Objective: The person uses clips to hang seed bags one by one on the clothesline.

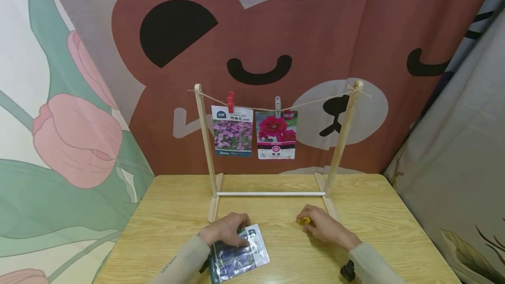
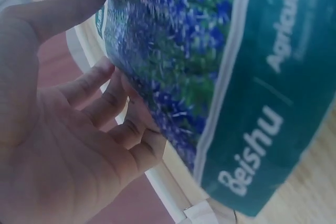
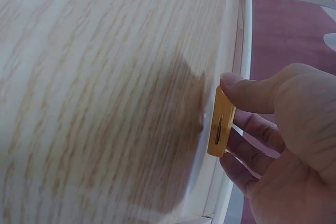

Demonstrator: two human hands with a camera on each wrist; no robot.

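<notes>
My left hand point(image 1: 230, 230) grips a seed packet point(image 1: 236, 257) by its edge, thumb on the front and fingers behind it. Blue-purple flowers and a teal band reading "Beishu" fill the packet point(image 2: 173, 51) in the left wrist view. Between thumb and fingertips, my right hand point(image 1: 325, 226) pinches a yellow clothespin point(image 3: 221, 124) just above the table. Behind both hands, a string point(image 1: 252, 108) spans a wooden frame point(image 1: 340, 143). From it hang a purple-flower packet point(image 1: 232, 135) under a red clothespin point(image 1: 230, 102) and a red-flower packet point(image 1: 276, 130) under a grey clothespin point(image 1: 278, 106).
The frame's feet point(image 1: 213, 209) stand on a wood-grain table point(image 1: 276, 183), joined by a white crossbar point(image 1: 272, 193). A curtain with a bear print point(image 1: 315, 21) hangs behind the table, and a tulip-print cloth point(image 1: 79, 143) is at the left.
</notes>
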